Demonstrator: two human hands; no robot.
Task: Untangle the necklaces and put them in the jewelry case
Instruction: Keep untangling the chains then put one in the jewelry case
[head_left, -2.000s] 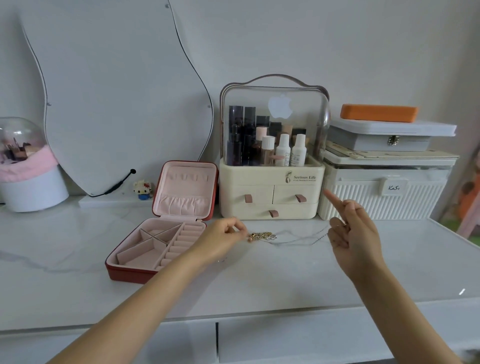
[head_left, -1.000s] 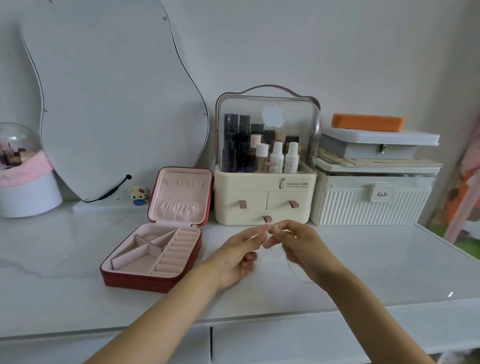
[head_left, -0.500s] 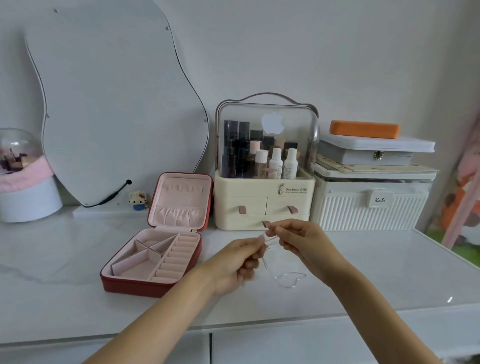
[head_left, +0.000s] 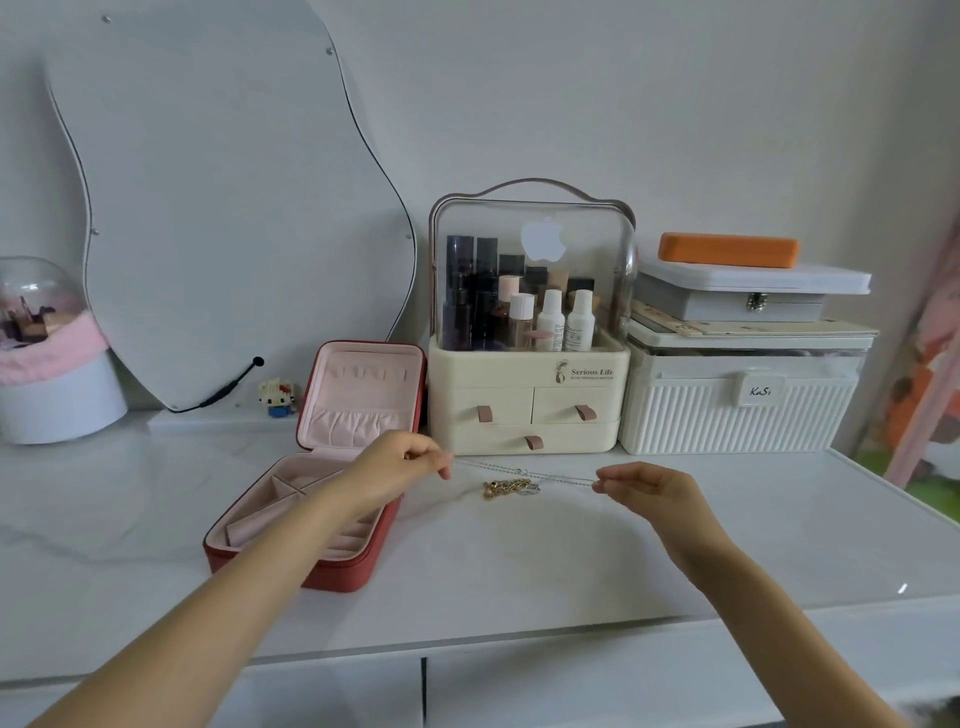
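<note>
A silver chain (head_left: 524, 472) stretches taut above the table (head_left: 571, 561), one end pinched in the left hand (head_left: 400, 467), the other in the right hand (head_left: 641, 488). A gold heap (head_left: 511, 488) lies beneath. The open case (head_left: 332, 569) sits left, bare marble in front.

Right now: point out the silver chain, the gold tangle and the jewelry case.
silver chain (head_left: 524, 472): head view, midspan of the strand stretched between both hands.
gold tangle (head_left: 511, 488): head view, centre of the heap on the table.
jewelry case (head_left: 332, 574): head view, red front wall of the open tray.
</note>
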